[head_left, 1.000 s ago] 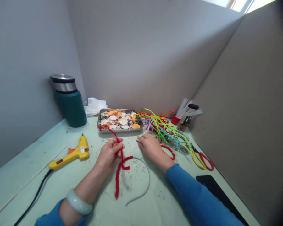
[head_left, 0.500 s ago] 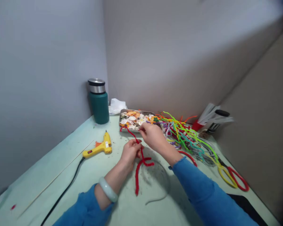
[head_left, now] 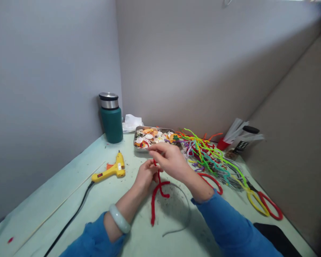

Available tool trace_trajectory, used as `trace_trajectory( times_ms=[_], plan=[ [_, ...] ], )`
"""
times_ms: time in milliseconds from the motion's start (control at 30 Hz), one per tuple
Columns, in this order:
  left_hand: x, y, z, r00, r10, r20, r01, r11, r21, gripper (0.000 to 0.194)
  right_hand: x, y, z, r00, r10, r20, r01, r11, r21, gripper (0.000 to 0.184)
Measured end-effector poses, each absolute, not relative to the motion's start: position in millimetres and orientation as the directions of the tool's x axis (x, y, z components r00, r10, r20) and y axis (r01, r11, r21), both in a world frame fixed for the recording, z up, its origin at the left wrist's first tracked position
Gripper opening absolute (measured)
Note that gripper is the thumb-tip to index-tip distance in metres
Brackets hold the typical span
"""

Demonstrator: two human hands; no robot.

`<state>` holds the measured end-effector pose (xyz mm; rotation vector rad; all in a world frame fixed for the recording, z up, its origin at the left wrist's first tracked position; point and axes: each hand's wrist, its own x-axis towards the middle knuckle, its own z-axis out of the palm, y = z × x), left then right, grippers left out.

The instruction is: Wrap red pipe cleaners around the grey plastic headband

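My left hand (head_left: 145,175) pinches a red pipe cleaner (head_left: 155,197) near its upper part; the lower end hangs down to the pale green table (head_left: 69,200). My right hand (head_left: 169,160) is closed on the same pipe cleaner's upper end, just above and right of the left hand. A thin grey headband (head_left: 186,214) lies on the table under my hands, curving to the right.
A metal tray of shells (head_left: 153,136) stands behind the hands, with a heap of coloured pipe cleaners (head_left: 205,153) to its right. Red scissors (head_left: 212,180) and yellow-red scissors (head_left: 262,205) lie right. A yellow glue gun (head_left: 109,171), a green flask (head_left: 111,117) and a thin stick (head_left: 50,214) are left.
My right hand left the table by the pipe cleaner heap, moved left and took hold of the red pipe cleaner's upper end. The camera turned left.
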<state>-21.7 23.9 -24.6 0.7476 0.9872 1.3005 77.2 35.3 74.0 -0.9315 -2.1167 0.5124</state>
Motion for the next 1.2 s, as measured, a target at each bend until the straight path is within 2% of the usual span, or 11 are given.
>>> trace_trajectory(
  times_ms=[133,267,467,567,667,733,833,1067,1200],
  plan=[
    [-21.8,20.5,-24.9,0.051,0.992,-0.119,-0.397,0.130,0.909,0.030,128.2,52.7,36.1,-0.317,0.861,0.397,0.528,0.508,-0.680,0.018],
    [-25.4,24.8,-24.0,0.050,0.987,-0.155,-0.418,0.162,0.894,0.034,159.7,61.5,0.6,-0.169,0.932,0.320,0.566,0.358,-0.742,0.022],
    [-30.6,30.1,-25.2,0.034,0.992,-0.125,-0.438,0.127,0.890,0.041,182.6,75.2,-26.3,0.032,0.920,0.390,0.701,0.257,-0.665,0.027],
    [-28.6,27.7,-23.2,-0.037,0.998,-0.056,-0.406,0.036,0.913,0.034,189.2,79.8,-33.7,0.050,0.925,0.377,0.799,0.190,-0.571,0.026],
    [-22.7,21.4,-19.3,0.037,0.999,-0.033,-0.306,0.043,0.951,0.025,192.0,82.5,-41.4,0.082,0.929,0.360,0.833,0.134,-0.536,0.026],
    [-18.1,16.1,-17.0,0.144,0.989,-0.026,-0.219,0.057,0.974,0.023,192.4,83.6,-45.3,0.092,0.927,0.365,0.831,0.131,-0.541,0.027],
    [-13.9,10.2,-15.2,0.249,0.966,-0.067,-0.193,0.117,0.974,0.025,192.7,84.6,-48.6,0.078,0.924,0.374,0.826,0.151,-0.544,0.028],
    [-17.8,14.1,-13.6,0.221,0.971,-0.091,-0.238,0.144,0.961,0.026,190.5,84.6,-44.6,0.055,0.926,0.373,0.760,0.203,-0.617,0.026],
    [-16.8,13.6,-14.0,0.236,0.964,-0.126,-0.186,0.172,0.967,0.029,173.3,76.9,-29.4,-0.031,0.940,0.338,0.596,0.289,-0.749,0.025]
  ],
)
